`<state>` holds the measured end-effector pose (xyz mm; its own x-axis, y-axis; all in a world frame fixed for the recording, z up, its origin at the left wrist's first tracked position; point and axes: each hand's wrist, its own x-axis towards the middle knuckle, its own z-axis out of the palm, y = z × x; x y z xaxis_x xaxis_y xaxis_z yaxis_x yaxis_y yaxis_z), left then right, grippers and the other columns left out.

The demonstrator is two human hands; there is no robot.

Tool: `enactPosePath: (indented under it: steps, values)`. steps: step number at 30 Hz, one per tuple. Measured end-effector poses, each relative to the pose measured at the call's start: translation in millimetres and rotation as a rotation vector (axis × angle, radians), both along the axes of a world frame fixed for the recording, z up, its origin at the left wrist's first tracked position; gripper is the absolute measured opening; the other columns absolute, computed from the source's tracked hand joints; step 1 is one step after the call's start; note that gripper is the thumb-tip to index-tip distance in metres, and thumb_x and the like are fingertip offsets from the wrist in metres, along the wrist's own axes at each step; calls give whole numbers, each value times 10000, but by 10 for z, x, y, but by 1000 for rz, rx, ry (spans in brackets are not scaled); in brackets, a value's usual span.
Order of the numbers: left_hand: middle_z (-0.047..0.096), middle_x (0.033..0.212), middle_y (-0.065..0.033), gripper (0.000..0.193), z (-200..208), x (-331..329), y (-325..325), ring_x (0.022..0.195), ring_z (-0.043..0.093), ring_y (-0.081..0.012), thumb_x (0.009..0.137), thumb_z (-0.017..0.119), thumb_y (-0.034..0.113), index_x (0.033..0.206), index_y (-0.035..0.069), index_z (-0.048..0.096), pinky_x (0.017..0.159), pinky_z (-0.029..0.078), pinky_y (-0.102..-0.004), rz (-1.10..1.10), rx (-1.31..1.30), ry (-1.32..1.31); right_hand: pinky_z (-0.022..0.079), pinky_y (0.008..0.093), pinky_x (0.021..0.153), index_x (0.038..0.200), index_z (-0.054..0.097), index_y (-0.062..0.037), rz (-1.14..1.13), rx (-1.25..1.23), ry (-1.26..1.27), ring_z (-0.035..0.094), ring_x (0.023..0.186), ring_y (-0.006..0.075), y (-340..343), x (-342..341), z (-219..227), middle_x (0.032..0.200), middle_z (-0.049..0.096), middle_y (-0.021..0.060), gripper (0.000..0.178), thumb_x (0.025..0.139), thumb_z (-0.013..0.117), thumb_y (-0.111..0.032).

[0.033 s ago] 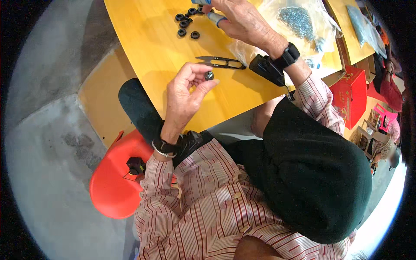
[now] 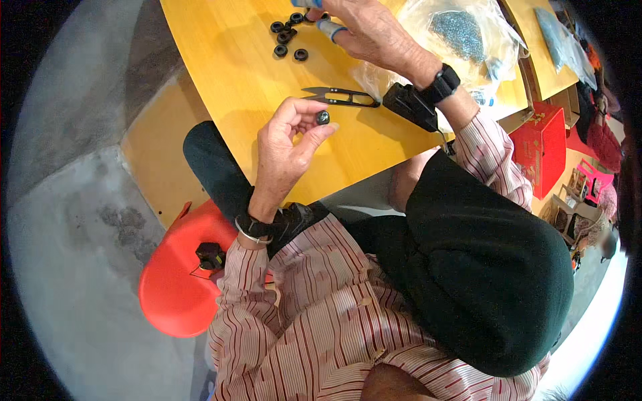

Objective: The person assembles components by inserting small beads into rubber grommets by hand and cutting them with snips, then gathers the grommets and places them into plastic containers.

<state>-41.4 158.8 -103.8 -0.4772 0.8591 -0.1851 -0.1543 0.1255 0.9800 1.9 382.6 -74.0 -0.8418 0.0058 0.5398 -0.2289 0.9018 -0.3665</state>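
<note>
My left hand (image 2: 284, 144) is raised over the near left part of the yellow table (image 2: 227, 67). Its thumb and fingers pinch a small dark round piece (image 2: 323, 117) with a shiny face. At the far edge of the picture, my right hand (image 2: 378, 40) reaches over the loose black rings (image 2: 281, 50), with blue-and-white coverings on its fingertips. Thumb and index finger there are apart, a ring close beneath them; the upper edge cuts off part of the fingers. Between the hands lie black thread snips (image 2: 341, 96), blades pointing left.
Right of the rings, an opened clear plastic bag (image 2: 498, 33) holds many small blue-grey pieces (image 2: 458, 33). A black box-shaped device (image 2: 411, 107) lies by my right wrist. A red box (image 2: 540, 150) stands right of the table, and a red stool (image 2: 174, 287) at lower left.
My right hand has shifted very slightly up and left over the rings. The left hand holds its piece as before.
</note>
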Motion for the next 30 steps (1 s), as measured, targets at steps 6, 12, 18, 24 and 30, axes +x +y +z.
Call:
enactPosePath:
  steps: [6, 12, 18, 24, 30]
  values:
    - [608, 880, -21, 245, 30, 28, 61, 765, 543, -63, 813, 667, -4, 1039, -6, 571, 729, 456, -204, 7, 1, 5, 378, 352, 745, 957, 464, -54, 62, 55, -143, 451, 673, 287, 28, -158, -299, 741, 528, 113, 249, 742, 550, 36]
    - [604, 875, -15, 250, -2, 47, 39, 762, 536, -56, 813, 670, 1, 1041, -4, 567, 726, 451, -201, 23, -7, 25, 396, 359, 747, 1068, 491, -28, 122, -5, -172, 507, 751, 286, -34, -213, -195, 810, 578, 128, 303, 774, 549, 15]
    - [605, 880, -17, 250, 23, 37, 46, 775, 540, -58, 814, 669, 0, 1042, 2, 567, 739, 449, -201, 40, -18, -4, 426, 379, 747, 1117, 509, -9, -108, 368, -136, 533, 805, 307, -158, -132, -124, 835, 584, 150, 298, 822, 543, -31]
    - [615, 898, -36, 260, 124, 5, 110, 796, 558, -72, 827, 666, 5, 1059, -4, 548, 752, 449, -201, 174, 14, -70, 435, 390, 725, 1064, 536, 17, -16, -196, -199, 534, 795, 301, -28, 32, -216, 830, 575, 137, 246, 828, 580, -36]
    - [631, 970, -125, 252, 242, -120, 139, 844, 601, -155, 883, 595, 15, 1114, -33, 505, 782, 474, -259, 311, 95, -67, 503, 358, 702, 1066, 547, -57, 8, -393, -49, 609, 828, 269, -377, 274, -6, 886, 638, 48, 316, 768, 653, -52]
